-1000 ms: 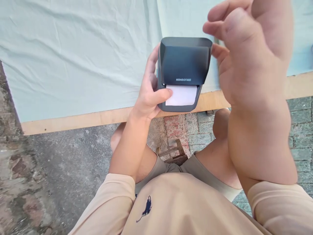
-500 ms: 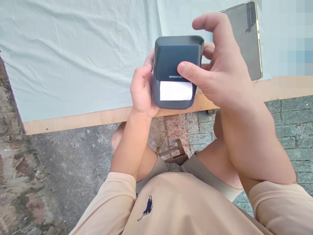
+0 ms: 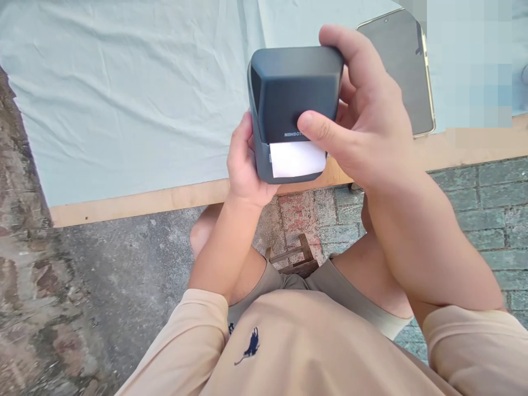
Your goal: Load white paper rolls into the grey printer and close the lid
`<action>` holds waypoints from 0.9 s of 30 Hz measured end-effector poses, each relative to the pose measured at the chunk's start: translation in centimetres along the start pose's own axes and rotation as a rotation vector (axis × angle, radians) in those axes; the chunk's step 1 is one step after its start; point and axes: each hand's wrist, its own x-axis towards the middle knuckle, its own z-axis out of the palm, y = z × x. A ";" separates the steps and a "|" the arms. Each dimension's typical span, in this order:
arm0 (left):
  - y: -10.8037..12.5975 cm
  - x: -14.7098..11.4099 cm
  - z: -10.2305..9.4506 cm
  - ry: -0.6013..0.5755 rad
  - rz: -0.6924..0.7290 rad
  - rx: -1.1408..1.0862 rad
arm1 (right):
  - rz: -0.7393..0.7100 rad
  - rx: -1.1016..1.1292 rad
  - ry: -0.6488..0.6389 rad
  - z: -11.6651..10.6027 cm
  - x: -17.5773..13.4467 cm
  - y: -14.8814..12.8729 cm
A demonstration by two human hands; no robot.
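— How were the fingers set?
— The dark grey plastic label printer (image 3: 295, 93) was clasped by both: right hand (image 3: 363, 121) curled over its top, thumb pressed at the lid's lower edge; left hand (image 3: 243, 165) wrapped at nine o'clock.

— And the work?
— The lid was judged nearly shut; white label paper (image 3: 297, 159) protruded. A black smartphone (image 3: 398, 66) lay at two o'clock on the pale green tablecloth (image 3: 124, 99).

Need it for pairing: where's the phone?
The phone lies on the pale cloth at upper right of the head view, just behind the right hand.

left hand (image 3: 243, 165) cupped, fingers curled; right hand (image 3: 363, 121) clasped, thumb pressing inward
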 end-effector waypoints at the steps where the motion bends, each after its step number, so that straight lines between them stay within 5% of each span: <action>1: -0.1 0.1 -0.1 -0.004 -0.009 -0.027 | -0.001 -0.034 -0.012 -0.1 0.1 0.1; 9: -0.4 0.5 -0.5 -0.041 -0.061 -0.139 | 0.054 -0.185 -0.152 -1.4 0.2 -0.1; 11: -0.4 0.6 -0.6 -0.051 -0.049 -0.158 | 0.023 -0.255 -0.028 -1.0 0.1 -0.5; 15: 0.0 0.4 -0.5 -0.125 -0.080 -0.163 | -0.112 -0.380 0.514 0.3 0.0 -1.5; 17: 0.1 0.2 -0.4 -0.178 -0.101 -0.149 | -0.149 -0.370 0.568 0.7 0.0 -1.8; 23: -0.4 0.0 -0.4 -0.204 -0.064 -0.114 | -0.231 -0.670 0.186 -0.4 0.2 -2.1; 27: -0.6 -0.1 -0.4 -0.232 -0.056 -0.097 | -0.061 -1.012 -0.020 -1.1 0.4 -2.3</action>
